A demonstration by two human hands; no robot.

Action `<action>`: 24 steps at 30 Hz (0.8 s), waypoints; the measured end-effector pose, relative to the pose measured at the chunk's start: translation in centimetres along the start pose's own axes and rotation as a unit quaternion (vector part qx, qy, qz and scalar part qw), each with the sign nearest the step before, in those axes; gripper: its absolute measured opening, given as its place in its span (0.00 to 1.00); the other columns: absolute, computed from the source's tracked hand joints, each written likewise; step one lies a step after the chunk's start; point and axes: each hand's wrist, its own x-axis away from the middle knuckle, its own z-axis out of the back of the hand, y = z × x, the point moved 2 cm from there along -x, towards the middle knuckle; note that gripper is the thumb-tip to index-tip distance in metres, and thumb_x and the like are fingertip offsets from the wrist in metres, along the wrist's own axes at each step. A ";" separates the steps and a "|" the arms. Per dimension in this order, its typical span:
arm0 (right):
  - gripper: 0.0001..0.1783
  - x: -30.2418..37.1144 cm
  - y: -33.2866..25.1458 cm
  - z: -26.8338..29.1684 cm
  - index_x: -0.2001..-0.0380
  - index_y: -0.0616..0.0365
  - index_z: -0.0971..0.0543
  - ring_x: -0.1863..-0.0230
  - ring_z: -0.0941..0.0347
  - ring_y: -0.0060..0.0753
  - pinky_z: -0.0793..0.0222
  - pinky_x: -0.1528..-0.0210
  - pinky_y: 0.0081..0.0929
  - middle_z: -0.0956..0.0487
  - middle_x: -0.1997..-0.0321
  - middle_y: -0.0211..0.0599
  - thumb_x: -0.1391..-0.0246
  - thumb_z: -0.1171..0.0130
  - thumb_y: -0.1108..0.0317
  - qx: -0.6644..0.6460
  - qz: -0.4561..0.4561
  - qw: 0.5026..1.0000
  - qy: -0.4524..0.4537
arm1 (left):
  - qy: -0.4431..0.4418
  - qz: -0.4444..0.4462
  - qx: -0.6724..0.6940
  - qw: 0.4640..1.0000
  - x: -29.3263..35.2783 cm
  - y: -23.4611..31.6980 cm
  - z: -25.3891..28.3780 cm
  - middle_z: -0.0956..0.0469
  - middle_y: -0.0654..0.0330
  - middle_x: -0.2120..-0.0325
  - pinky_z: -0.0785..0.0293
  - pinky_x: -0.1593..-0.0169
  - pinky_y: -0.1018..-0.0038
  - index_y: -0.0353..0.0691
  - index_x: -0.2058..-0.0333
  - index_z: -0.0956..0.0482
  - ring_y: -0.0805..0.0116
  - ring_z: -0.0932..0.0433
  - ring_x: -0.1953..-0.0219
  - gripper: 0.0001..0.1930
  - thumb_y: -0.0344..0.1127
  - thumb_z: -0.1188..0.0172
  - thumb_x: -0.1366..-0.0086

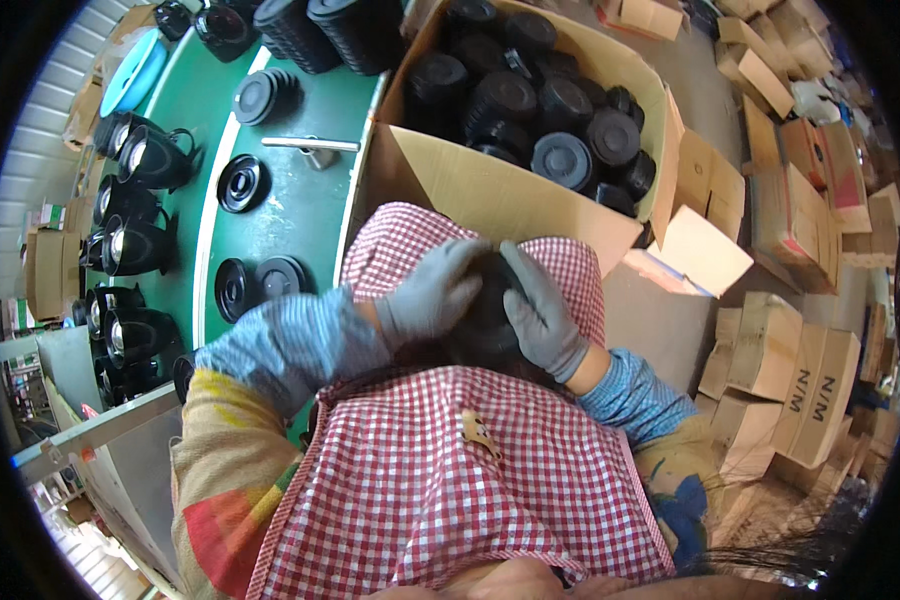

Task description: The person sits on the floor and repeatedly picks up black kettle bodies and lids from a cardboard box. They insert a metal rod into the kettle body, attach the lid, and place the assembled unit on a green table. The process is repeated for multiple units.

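Above my lap, my left hand [432,292] and my right hand [543,312], both in grey gloves, press from either side on a dark black rounded piece [485,330]. Their fingers are bent over its upper part and nearly meet at the far side. The piece is too dark to tell whether it is one lid or a stack. A red-and-white checked apron [490,440] lies beneath it. On the green table to the left are a black ring-shaped lid [243,184], another black lid [235,290] and a flat black disc lid [280,277].
A large open cardboard box [490,180] full of black round lids stands just ahead. Black jugs [135,245] line the conveyor's left side. A metal T-shaped bar [310,145] and stacked lids [263,97] are on the green table. Cardboard boxes [800,380] crowd the right.
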 end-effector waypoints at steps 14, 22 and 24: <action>0.35 -1.3 1.1 3.8 0.32 0.65 0.35 0.28 0.38 0.52 0.45 0.26 0.42 0.32 0.30 0.52 0.33 0.44 0.53 0.001 -0.073 0.995 0.074 | 0.040 0.181 -0.618 0.764 -1.0 -20.8 27.4 0.23 0.52 0.45 0.29 0.39 0.53 0.49 0.47 0.21 0.49 0.28 0.39 0.21 0.41 0.37 0.39; 0.34 -12.4 -9.0 5.8 0.37 0.53 0.25 0.39 0.28 0.50 0.34 0.37 0.42 0.23 0.41 0.47 0.43 0.38 0.49 0.456 0.223 0.861 -0.002 | -0.084 0.089 -0.280 0.952 -4.3 0.1 20.5 0.19 0.53 0.72 0.27 0.67 0.66 0.36 0.59 0.18 0.62 0.21 0.73 0.14 0.42 0.36 0.34; 0.31 -12.5 -9.6 5.6 0.39 0.48 0.23 0.47 0.24 0.47 0.30 0.43 0.42 0.19 0.49 0.44 0.44 0.38 0.47 0.460 0.180 0.864 -0.099 | -0.085 -0.019 -0.221 0.971 -2.6 4.9 16.3 0.20 0.51 0.71 0.24 0.65 0.63 0.38 0.60 0.19 0.57 0.19 0.70 0.13 0.40 0.34 0.36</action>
